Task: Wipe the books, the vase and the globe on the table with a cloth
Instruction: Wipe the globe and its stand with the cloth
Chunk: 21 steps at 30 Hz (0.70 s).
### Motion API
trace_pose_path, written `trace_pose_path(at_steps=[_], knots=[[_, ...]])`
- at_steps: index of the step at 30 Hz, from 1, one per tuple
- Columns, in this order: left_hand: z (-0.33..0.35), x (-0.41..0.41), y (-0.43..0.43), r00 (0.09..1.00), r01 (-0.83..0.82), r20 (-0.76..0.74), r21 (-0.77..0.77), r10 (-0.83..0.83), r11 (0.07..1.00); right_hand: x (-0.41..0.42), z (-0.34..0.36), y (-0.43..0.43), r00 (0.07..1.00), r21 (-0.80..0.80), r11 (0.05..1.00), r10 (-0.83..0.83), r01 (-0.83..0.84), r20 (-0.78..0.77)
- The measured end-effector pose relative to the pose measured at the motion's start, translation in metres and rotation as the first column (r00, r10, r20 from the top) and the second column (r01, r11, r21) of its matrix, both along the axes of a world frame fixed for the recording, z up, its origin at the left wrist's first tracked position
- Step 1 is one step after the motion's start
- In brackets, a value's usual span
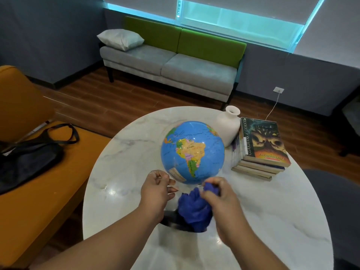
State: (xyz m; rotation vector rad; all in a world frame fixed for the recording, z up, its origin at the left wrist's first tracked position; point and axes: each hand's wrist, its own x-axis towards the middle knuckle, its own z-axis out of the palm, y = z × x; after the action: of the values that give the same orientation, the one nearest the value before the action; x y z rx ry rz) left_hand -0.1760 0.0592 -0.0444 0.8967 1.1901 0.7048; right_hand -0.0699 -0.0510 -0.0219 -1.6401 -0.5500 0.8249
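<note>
Beyond and right of the right hand (216, 193) gripping the cloth (194, 209), the top book (266, 141) reads "GUARDIANS of GAHOOLE" along its spine and a blurred "KATHRYN LASKY" on its cover, while the globe (192, 151) just beyond the grip reads "BRAZIL".

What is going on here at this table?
A person is at a round marble table. Their right hand holds a bunched blue cloth just in front of the globe, and the left hand is beside it, fingers loosely curled, holding nothing. The white vase and the stack of books stand behind the globe to the right.
</note>
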Motion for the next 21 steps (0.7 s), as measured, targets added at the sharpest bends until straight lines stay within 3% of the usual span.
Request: trace_pose_path(at_steps=[2,4,8,15,21], knots=[[0.0,0.003,-0.004,1.0,-0.02,-0.004,0.024,0.02,1.0,-0.017,-0.007,-0.005,0.922,-0.104,0.955,0.294,-0.277,0.252],[-0.001,0.006,-0.008,0.999,-0.032,-0.013,0.041,0.033,0.999,-0.023,-0.014,-0.011,0.807,-0.158,0.889,0.456,-0.429,0.376],[-0.001,0.01,-0.01,0.999,-0.03,-0.033,0.066,0.032,0.997,-0.01,-0.021,-0.013,0.8,-0.13,0.908,0.414,-0.399,0.434],[0.0,0.014,-0.012,0.997,-0.054,-0.045,0.062,0.056,0.997,0.003,-0.03,-0.016,0.83,-0.257,0.949,0.288,-0.181,0.477],[0.003,0.013,-0.013,0.996,-0.052,-0.066,0.075,0.057,0.996,-0.02,-0.017,-0.021,0.766,-0.19,0.9,0.435,-0.393,0.473]])
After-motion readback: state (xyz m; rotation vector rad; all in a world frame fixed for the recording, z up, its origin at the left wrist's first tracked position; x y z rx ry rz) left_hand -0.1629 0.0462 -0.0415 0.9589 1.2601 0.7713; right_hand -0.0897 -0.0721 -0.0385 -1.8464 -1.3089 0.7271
